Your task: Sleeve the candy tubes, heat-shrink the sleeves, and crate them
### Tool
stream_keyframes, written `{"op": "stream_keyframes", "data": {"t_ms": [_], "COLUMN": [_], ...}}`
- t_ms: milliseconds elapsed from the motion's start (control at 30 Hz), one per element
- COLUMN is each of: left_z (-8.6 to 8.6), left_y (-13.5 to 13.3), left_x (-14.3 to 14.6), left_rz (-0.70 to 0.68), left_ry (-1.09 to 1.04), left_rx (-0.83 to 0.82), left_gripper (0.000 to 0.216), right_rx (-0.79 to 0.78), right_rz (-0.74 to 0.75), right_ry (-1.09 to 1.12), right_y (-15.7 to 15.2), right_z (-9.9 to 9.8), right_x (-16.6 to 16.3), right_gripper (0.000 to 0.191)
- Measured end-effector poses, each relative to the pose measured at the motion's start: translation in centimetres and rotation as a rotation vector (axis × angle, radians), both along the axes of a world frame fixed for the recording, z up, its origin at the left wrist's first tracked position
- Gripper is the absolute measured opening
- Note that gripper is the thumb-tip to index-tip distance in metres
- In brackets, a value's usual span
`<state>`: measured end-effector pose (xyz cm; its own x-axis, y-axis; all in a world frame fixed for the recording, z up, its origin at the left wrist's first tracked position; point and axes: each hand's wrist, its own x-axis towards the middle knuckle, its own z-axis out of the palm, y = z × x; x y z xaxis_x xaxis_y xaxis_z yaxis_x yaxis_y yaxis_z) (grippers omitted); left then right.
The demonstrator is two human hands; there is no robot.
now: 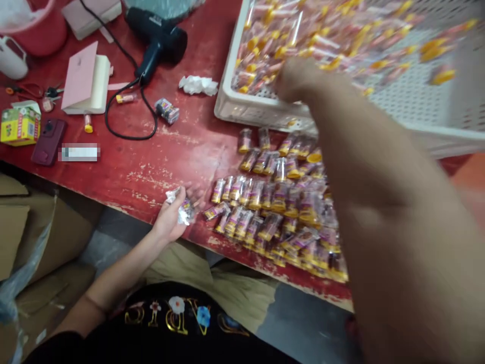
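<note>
Near the table's front edge, my left hand [171, 216] lies palm up, its thumb over a crumpled shiny plastic wrapper [184, 212] with dark printing. Its fingers are blurred. My right hand [297, 78] reaches over the near wall of a white perforated crate [261, 107]; its fingers are hidden and smeared by motion, so what they touch does not show. Inside the crate lie many small clear tubes with yellow caps [333, 43]. Right of my left hand, rows of similar tubes with purple labels [255, 194] stand packed together, some lying on top.
A dark hair dryer [161, 45] with a looped cord lies at the back. Left are a pink notebook [81, 76], a phone [49, 141] and a yellow-green box [20, 124]. White crumpled tissue [197, 85] and a small wrapped pack [166, 111] sit between. Cardboard boxes [56, 237] stand below.
</note>
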<state>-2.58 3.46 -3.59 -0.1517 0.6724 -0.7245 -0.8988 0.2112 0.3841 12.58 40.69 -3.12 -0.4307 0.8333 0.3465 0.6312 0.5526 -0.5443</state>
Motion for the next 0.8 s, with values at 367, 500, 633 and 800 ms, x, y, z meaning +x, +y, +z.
{"op": "stream_keyframes", "data": {"t_ms": [367,500,633,800], "left_z": [1.5,1.2,0.9,1.6], "left_y": [-1.3,-3.3,-4.7,-4.6], "left_x": [4.7,6.1,7.0,7.8], "left_rz": [-0.074,-0.137,-0.088,-0.072], "left_ry": [0.004,0.103,0.297,0.351], "left_rx": [0.250,0.238,0.205,0.152], "left_gripper": [0.016,0.029,0.044,0.050], "right_rx": [-0.604,-0.716,-0.666,-0.631], "right_rz": [0.082,0.009,0.081,0.066], "right_ry": [0.551,0.630,0.592,0.590], "right_y": [-34.6,-36.1,-36.2,-37.3], "right_z": [1.9,0.5,1.4,1.3], "right_x": [1.9,2.8,4.9,5.3], "right_gripper": [0.038,0.036,0.031,0.040]}}
